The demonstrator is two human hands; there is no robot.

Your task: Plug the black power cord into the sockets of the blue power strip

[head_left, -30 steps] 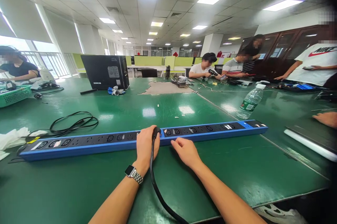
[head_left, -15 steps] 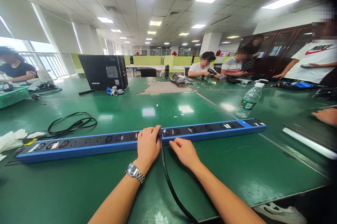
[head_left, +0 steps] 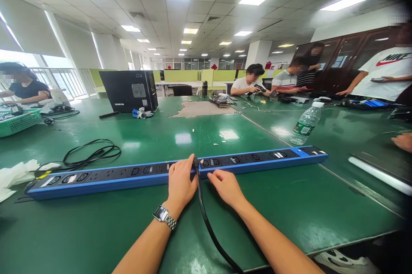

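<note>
Power strip: the long blue-and-black power strip (head_left: 152, 174) lies on the green tabletop (head_left: 96, 231) before me, crossing the frame from lower left to centre right.
Long axis: it runs sideways, rising slightly toward the right; the left end sits lower in the frame, the right end higher.
Facing: its black socket face points up, and one blue side faces me.
Plug: the black plug (head_left: 196, 163) stands at the strip's middle; I cannot tell how far it is seated.
Cord: the thick black cord (head_left: 206, 222) leaves the plug toward me, bending to the bottom edge, right of centre.
Left fingers: my left fingers (head_left: 185, 168) lie over the strip just beside the plug; their undersides are hidden, so I cannot tell whether they grip.
Right fingers: my right fingers (head_left: 219, 175) curl loosely at the strip's near edge, right of the cord; I cannot tell whether they touch it.
Bottle: a clear bottle (head_left: 304, 129) with a white cap stands beyond the strip, at centre right.
Thin cable: a looped black cable (head_left: 93, 153) lies beyond the strip's left half.
</note>
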